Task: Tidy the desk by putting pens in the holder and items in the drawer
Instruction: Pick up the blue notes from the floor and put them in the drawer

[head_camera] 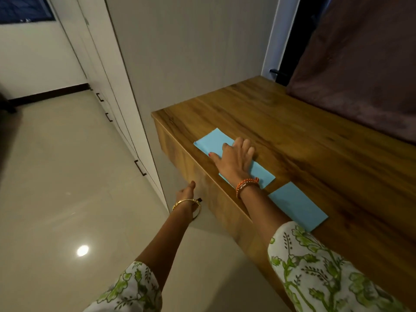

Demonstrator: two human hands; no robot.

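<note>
Counter [281,122]: two blue papers left, far paper [211,141] and near paper [297,204]. Right hand [236,159], fingers spread flat on far paper. Left hand [185,194] at drawer front [216,199], fingers hidden. No pens or holder visible.

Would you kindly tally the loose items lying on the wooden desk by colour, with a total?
Light blue folded paper sheets: 2, the far sheet under the right hand and the near sheet beside the forearm.
Other colours: 0 visible.
Total: 2
</note>
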